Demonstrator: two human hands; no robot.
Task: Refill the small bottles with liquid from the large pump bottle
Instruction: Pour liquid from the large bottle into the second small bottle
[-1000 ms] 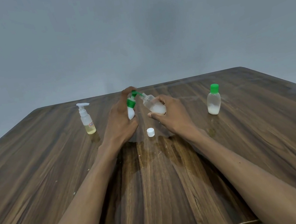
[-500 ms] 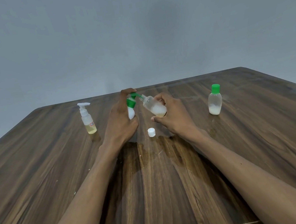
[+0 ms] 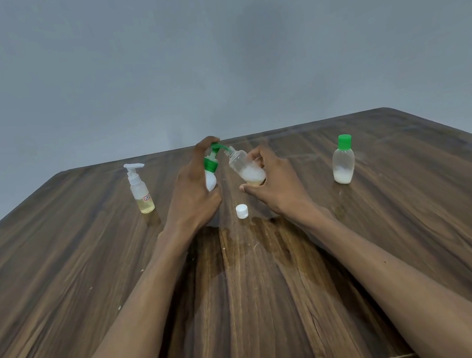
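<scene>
Hands (image 3: 194, 194) mostly hiding pump bottle (image 3: 210, 173)

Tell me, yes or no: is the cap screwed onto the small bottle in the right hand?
No: the small bottle in the right hand has a bare open neck, and a white cap lies on the table.

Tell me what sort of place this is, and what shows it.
Probably a plain indoor room with a work table, not a kitchen or lab as far as I can tell: a bare grey wall, a dark wooden table, and on it only small bottles, such as a green-capped bottle.
</scene>
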